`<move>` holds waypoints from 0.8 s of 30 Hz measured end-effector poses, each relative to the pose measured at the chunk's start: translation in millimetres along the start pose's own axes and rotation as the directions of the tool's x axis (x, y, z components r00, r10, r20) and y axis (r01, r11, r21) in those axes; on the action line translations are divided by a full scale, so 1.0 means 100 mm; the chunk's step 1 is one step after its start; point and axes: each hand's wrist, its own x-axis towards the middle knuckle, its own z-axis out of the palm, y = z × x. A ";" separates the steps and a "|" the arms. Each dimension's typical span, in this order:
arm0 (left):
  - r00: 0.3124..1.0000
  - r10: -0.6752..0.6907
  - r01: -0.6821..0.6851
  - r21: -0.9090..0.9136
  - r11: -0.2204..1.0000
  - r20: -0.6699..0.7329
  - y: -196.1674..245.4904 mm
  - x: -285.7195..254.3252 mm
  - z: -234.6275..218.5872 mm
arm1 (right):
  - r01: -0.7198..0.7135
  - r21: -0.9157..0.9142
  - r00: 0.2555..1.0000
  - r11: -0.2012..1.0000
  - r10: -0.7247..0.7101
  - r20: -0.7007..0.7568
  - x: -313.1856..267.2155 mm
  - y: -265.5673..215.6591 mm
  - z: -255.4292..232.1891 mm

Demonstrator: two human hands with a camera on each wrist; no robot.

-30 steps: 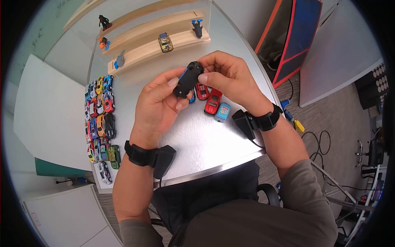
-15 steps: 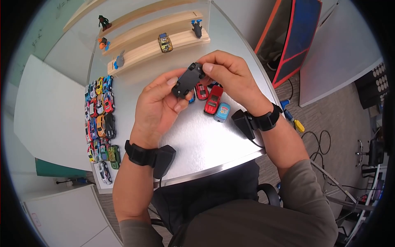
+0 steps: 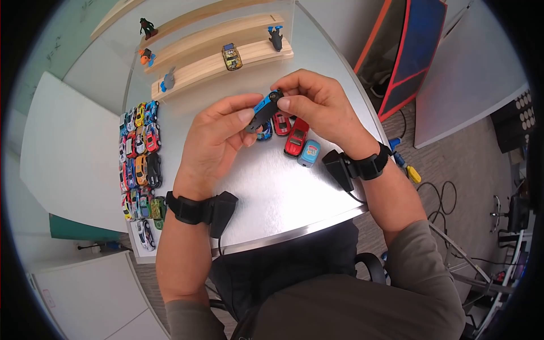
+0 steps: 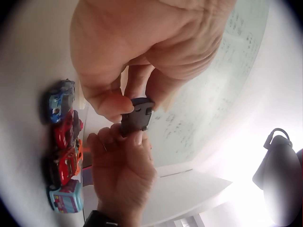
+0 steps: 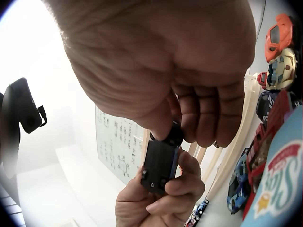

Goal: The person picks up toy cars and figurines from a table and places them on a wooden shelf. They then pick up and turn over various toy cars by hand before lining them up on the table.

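Note:
Both hands hold one toy car above the table, its black underside partly facing the head camera and a blue side showing. The left hand pinches the lower-left end between thumb and fingers. At the upper-right end, the right hand pinches it near a wheel. Under and beside the hands on the table are a blue car, red cars and a light blue one. In the right wrist view the car's dark base shows with both hands on it.
Several rows of toy cars stand along the table's left side. A wooden tiered shelf at the back bears a yellow patterned car and small figures. An orange car and a beige one lie beyond the right hand.
The held car has turned so that its blue side shows and less of its underside faces the head camera. The left hand has rotated with it; both hands keep their hold.

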 end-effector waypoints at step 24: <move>0.955 0.284 0.090 0.996 -0.004 -0.085 0.00 -0.06 0.03 | -0.072 -0.208 0.996 0.975 0.058 -0.072 0.01 -0.02 -0.02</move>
